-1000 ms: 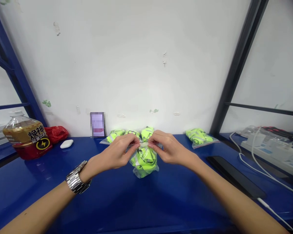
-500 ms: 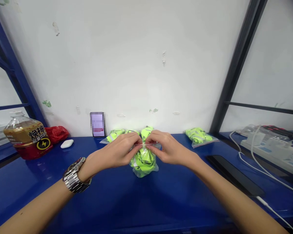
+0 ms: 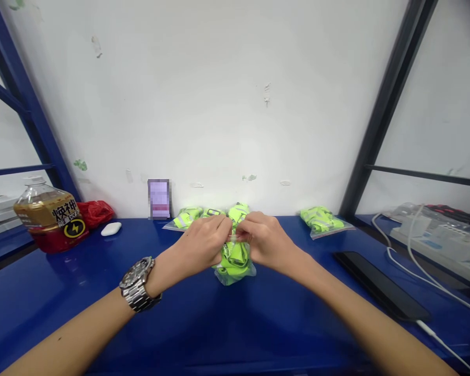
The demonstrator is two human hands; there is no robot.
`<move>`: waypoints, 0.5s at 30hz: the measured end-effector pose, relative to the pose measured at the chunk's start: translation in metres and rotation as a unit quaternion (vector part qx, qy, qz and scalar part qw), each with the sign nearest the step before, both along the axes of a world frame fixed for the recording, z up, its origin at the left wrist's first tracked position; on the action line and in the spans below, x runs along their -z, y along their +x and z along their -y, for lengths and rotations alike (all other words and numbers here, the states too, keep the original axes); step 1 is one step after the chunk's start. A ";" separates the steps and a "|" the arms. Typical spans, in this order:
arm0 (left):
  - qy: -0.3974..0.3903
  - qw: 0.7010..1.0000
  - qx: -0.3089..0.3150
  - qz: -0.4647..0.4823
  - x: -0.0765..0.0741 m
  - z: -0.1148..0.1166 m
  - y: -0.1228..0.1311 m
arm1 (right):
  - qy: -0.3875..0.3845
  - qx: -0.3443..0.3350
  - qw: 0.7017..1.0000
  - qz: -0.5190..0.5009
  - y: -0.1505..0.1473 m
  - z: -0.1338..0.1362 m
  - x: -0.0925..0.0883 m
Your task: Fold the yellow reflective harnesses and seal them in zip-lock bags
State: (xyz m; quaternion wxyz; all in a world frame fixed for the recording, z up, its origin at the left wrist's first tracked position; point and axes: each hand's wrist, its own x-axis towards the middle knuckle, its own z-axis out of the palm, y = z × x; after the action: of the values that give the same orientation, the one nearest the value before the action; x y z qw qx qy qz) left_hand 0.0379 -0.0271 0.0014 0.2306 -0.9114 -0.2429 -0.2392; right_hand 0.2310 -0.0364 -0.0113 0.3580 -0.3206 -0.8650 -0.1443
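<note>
Clear plastic bag (image 3: 232,272), neon-yellow banded fabric (image 3: 237,256) bunched inside, top edge pinched, central over blue tabletop (image 3: 227,334)

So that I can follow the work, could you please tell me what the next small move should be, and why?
Probably, the right hand should slide its pinch outward along the top edge of the transparent plastic bag of neon yellow-green fabric while the left hand steadies it: both hands grip that edge close together, and they hide whether it is sealed throughout.

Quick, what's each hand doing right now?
Left hand: closed, pinching the top edge of a clear plastic bag of neon yellow-green fabric.
Right hand: closed, pinching the same edge.
</note>
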 end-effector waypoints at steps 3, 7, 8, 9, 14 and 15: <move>0.029 0.999 -0.038 -0.016 0.002 -0.004 0.001 | 0.008 0.041 0.999 -0.011 0.000 -0.005 0.001; 0.042 0.997 -0.061 -0.038 -0.005 -0.003 0.000 | -0.058 0.022 0.997 -0.044 0.004 -0.007 -0.005; 0.046 0.996 -0.064 -0.042 -0.007 -0.003 0.000 | -0.068 0.017 0.996 -0.052 0.004 -0.007 -0.006; 0.048 0.996 -0.066 -0.044 -0.009 -0.002 0.001 | -0.071 0.015 0.996 -0.058 0.004 -0.006 -0.007; 0.017 0.997 -0.061 -0.037 -0.011 -0.002 0.004 | -0.072 0.007 0.996 -0.057 0.006 0.000 -0.011; 0.002 0.998 -0.057 -0.028 -0.010 -0.003 0.003 | -0.076 0.007 0.995 -0.061 0.007 0.001 -0.012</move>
State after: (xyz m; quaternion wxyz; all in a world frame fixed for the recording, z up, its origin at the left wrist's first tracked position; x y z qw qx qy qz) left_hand 0.0414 -0.0240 0.0111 0.2522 -0.9020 -0.2876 -0.2001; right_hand 0.2384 -0.0371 0.0007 0.3836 -0.3612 -0.8477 -0.0609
